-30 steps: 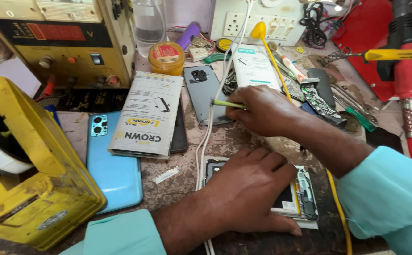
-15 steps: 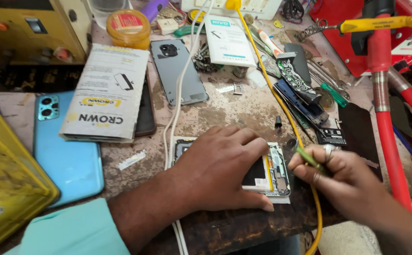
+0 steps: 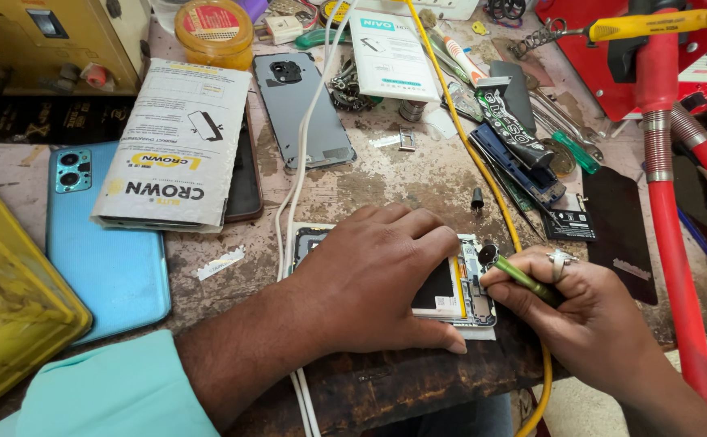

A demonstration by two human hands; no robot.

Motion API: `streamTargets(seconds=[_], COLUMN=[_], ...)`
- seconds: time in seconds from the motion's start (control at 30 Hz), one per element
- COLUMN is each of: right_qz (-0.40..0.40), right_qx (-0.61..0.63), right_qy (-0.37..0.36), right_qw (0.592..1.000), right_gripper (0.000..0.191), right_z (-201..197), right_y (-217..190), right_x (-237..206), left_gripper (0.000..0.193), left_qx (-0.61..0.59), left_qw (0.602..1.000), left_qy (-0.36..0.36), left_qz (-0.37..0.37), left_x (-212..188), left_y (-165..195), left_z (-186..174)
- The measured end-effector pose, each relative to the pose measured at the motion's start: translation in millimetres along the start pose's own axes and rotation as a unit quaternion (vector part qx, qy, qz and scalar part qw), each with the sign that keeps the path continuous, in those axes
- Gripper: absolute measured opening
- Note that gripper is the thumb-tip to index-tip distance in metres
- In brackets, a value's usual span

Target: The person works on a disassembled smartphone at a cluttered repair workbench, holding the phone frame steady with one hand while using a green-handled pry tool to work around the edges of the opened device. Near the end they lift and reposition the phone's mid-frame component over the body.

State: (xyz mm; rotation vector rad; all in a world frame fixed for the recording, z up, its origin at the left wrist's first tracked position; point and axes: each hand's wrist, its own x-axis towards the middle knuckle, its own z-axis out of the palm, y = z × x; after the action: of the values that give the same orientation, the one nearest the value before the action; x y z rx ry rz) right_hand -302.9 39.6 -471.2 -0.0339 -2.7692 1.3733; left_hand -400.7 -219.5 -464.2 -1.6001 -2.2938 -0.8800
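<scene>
The left hand point(image 3: 377, 279) lies flat, fingers together and spread over nothing, palm pressed down on an opened phone point(image 3: 467, 283) that sits near the front edge of the worn table point(image 3: 418, 178). Only the phone's right end shows past the hand, with its dark battery and the bare inner frame. The right hand point(image 3: 580, 316), a ring on one finger, has its fingers clamped on a slim green-handled screwdriver point(image 3: 515, 273), whose upper end rises just beside the phone's right edge; I cannot tell whether the tip touches the phone.

A yellow cable point(image 3: 483, 170) runs down the table, passes between the two hands and drops over the front edge. A pair of white cables point(image 3: 297, 186) crosses under the left forearm. Further back lie a grey phone back cover point(image 3: 301, 109), a white printed packet point(image 3: 175, 146) resting partly on a dark phone, and a light blue phone point(image 3: 102, 243) face down to the left. A yellow jar point(image 3: 208, 28) stands at the back, a yellow case point(image 3: 5, 299) sits at the far left, and red tubing point(image 3: 669, 202) runs down the right side.
</scene>
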Motion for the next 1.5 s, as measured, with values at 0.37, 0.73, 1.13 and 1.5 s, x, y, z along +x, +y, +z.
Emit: streamTargets(seconds=[0.37, 0.73, 1.13, 1.5], right_qz=[-0.006, 0.059, -0.205, -0.182], right_qx=[-0.024, 0.169, 0.152, 0.084], right_qy=[0.009, 0.15, 0.32, 0.321], right_qw=[1.0, 0.972, 0.912, 0.925], right_gripper=[0.019, 0.021, 0.022, 0.061], right_z=[-1, 0, 38, 46], right_y=[1, 10, -5, -11], right_x=[-1, -8, -22, -21], left_gripper=[0.078, 0.079, 0.077, 0.077], left_qx=[0.0, 0.001, -0.01, -0.006], left_qw=[1.0, 1.0, 1.0, 1.0], left_qy=[0.024, 0.009, 0.008, 0.011], left_qz=[0.014, 0.003, 0.003, 0.005], left_x=[-2, -3, -5, -7], left_y=[-3, -4, -6, -7], left_z=[2, 2, 5, 4])
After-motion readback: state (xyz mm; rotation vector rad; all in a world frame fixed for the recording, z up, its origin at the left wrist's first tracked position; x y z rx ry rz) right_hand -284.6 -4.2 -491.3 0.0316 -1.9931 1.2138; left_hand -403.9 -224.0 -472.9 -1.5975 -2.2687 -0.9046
